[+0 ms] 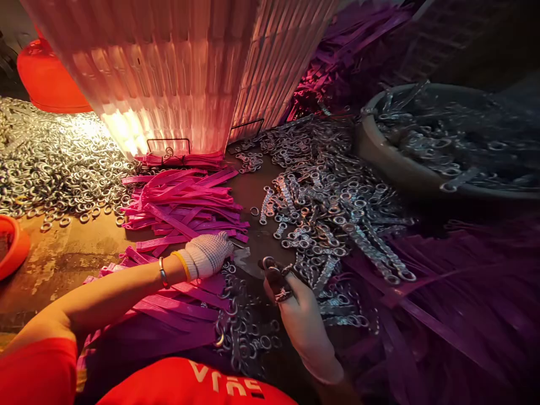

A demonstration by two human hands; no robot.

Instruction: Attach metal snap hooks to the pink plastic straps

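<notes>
My left hand [208, 256], in a white dotted knit glove with a yellow cuff, lies over the pink strips with its fingers pressed together. A thin shiny piece [238, 246] shows at its fingertips; what it is I cannot make out. Across a narrow gap, my right hand [301, 318] is closed, in a pale glove with dark coverings on the fingers. A metal ring [268, 262] sticks up at its fingertips; the rest of the piece is hidden. Flat pink strips [185, 202] lie in layers beyond and beneath my left hand. Short metal links with ringed ends [312, 208] are heaped beyond my right hand.
Loose metal rings [63, 163] cover the table's left side under a red lamp [50, 76]. Corrugated panels [169, 73] stand at the back. A wide tub [375, 135] of metal links stands right. More purple strips [442, 315] lie below it. An orange container [12, 247] sits at far left.
</notes>
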